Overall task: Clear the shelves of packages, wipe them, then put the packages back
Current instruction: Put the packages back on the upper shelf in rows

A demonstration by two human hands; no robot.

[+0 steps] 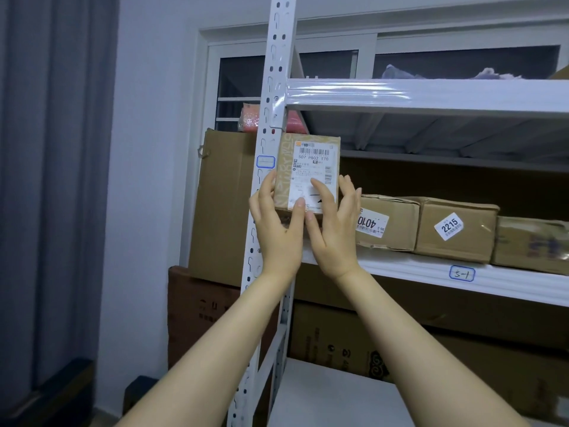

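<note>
A small tan package (309, 155) with a white shipping label stands upright at the left end of the middle shelf (400, 269). My left hand (275, 223) holds its lower left side, thumb on the front. My right hand (334, 223) holds its lower right side, thumb across the label and fingers straight along the edge. To the right on the same shelf lie a box labelled 4010 (388, 223), a box labelled 2215 (455, 229) and another box (529, 245) at the frame's edge.
The white perforated shelf upright (271, 118) stands just left of my hands. Large cardboard boxes (221, 204) are stacked beside the rack on the left. The upper shelf (431, 94) carries wrapped parcels. A bare white lower shelf (338, 392) has brown cartons behind it. A curtain hangs at far left.
</note>
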